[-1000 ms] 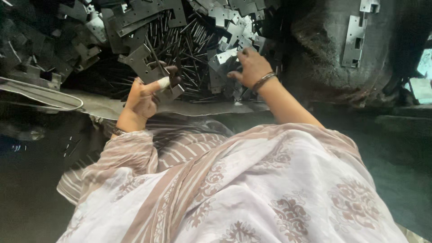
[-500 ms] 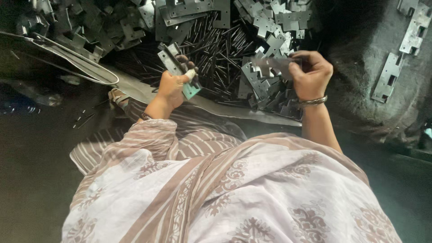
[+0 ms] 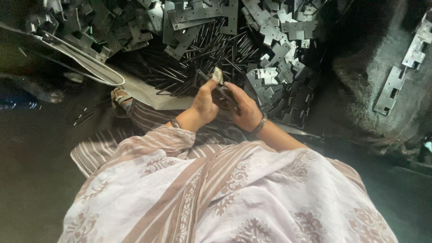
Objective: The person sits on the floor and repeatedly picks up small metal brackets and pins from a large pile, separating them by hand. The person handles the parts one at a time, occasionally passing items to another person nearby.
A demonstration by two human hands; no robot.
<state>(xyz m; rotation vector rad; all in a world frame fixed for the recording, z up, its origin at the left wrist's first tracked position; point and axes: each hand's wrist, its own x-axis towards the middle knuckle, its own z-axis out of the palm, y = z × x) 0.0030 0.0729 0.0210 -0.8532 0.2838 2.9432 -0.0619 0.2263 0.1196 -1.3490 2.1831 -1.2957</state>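
Observation:
My left hand (image 3: 204,102) and my right hand (image 3: 243,110) are pressed together at the middle of the head view, both closed around a dark flat metal hinge plate (image 3: 220,90). A pale tip pokes up above my left thumb. Just beyond the hands lies a heap of thin dark metal pins (image 3: 198,58), and to the right of them a pile of grey stamped hinge plates (image 3: 279,49). A bangle sits on my right wrist. How the plate is held between the fingers is hidden.
More stamped plates (image 3: 103,27) fill the top left. A curved metal sheet (image 3: 85,58) lies at the left. Two long hinge strips (image 3: 400,72) rest on a dark mound at the right. My patterned clothing fills the lower half; one foot (image 3: 120,96) shows.
My right hand has left the plate pile at the right and come in to meet my left hand; both now grip the same plate. The camera has shifted.

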